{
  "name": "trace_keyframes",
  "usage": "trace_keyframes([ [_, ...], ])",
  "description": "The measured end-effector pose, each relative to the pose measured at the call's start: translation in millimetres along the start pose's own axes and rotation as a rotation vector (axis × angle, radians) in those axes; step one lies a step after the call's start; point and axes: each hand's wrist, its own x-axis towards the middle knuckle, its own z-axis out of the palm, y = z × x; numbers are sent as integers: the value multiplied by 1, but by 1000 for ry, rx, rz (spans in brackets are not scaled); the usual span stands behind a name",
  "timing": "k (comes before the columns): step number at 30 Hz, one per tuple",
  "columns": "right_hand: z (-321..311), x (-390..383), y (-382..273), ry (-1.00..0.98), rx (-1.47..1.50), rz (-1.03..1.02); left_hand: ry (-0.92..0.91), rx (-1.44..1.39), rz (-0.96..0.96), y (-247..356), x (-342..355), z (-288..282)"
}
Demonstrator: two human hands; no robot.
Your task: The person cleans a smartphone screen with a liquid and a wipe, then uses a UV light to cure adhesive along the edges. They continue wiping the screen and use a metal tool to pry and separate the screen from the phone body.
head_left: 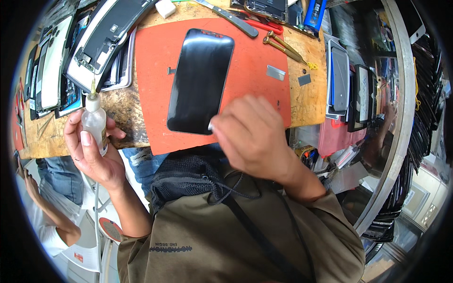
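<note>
A black phone screen (200,80) lies on the red work mat (153,94), with a short flex cable (171,70) sticking out at its left edge. My left hand (96,151) is wrapped round a small clear dropper bottle (95,120), which it holds upright with a thin needle tip pointing up, left of the mat. Over the mat's lower right part is my right hand (250,129), its fingers curled closed beside the screen's lower right corner. A small white bit shows at its fingertips; I cannot make out what it is.
Stacked phone parts (101,42) crowd the table's left side. Along the back lie a metal spatula knife (236,21) and red-handled pliers (264,26). Brass-coloured tweezers (285,47) and a small metal plate (275,72) rest at the right. Another person's arm (52,212) shows at lower left.
</note>
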Motion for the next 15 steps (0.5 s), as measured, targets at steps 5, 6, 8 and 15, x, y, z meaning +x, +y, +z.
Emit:
trace_keyframes([
  [5, -8, 5, 0, -61, -125, -28, -20, -18, 8, -1, 1, -2],
  [6, -8, -2, -7, -85, -110, -42, -19, -22, 9, -2, 0, -2],
  [8, -11, 1, -7, -109, -88, -55, -16, -30, 11, -2, 1, -1],
  [15, -4, 4, -12, -96, -194, -149, -13, -70, -4, -2, -2, -1],
])
